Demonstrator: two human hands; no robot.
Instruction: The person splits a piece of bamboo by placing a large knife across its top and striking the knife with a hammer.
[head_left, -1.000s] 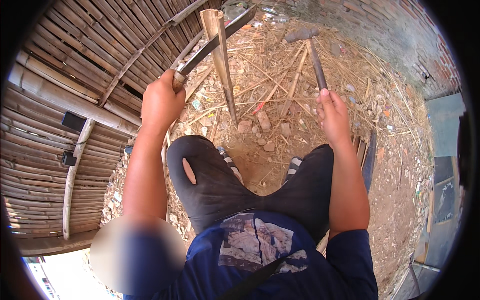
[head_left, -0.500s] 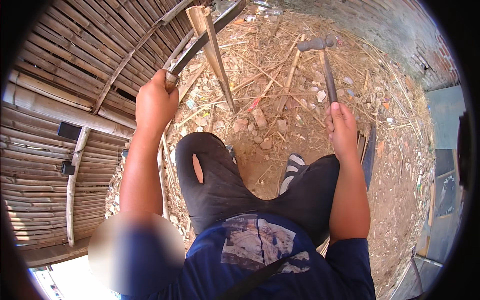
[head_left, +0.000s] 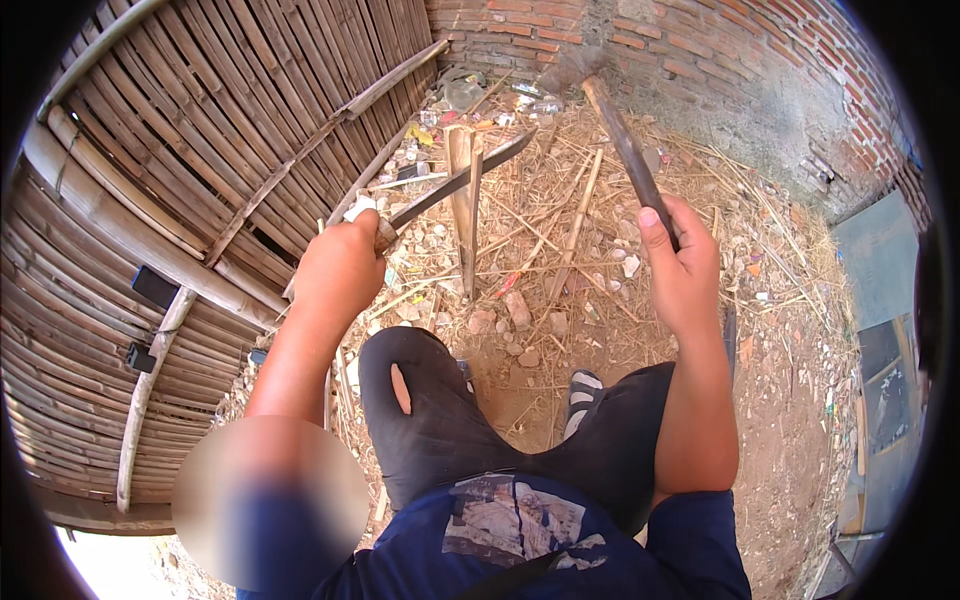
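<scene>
My left hand (head_left: pixel 338 268) is closed round the handle of a machete (head_left: pixel 436 198), whose blade slants away to the right. The blade crosses an upright, split piece of wood (head_left: pixel 465 232) a little below its top, and seems to be lodged in it. The wood's pointed lower end stands on the littered ground ahead of my knees. On the right, my right hand (head_left: pixel 682 262) grips a hammer (head_left: pixel 622 132) by its dark wooden handle. The slightly blurred hammer head is up beyond the wood and to its right, apart from the machete.
A bamboo-slat wall (head_left: pixel 250 130) runs along the left, with small dark devices fixed near a pole (head_left: pixel 155 390). A brick wall (head_left: pixel 690 70) stands at the back. Straw, stones and litter cover the dirt floor (head_left: pixel 780 440). Grey-green panels (head_left: pixel 880 270) lean at the right.
The view has tilted up, showing more brick wall. The hammer has been lifted, its head swinging up and leftward. The wood and machete appear lower in view, and the wood stands straighter.
</scene>
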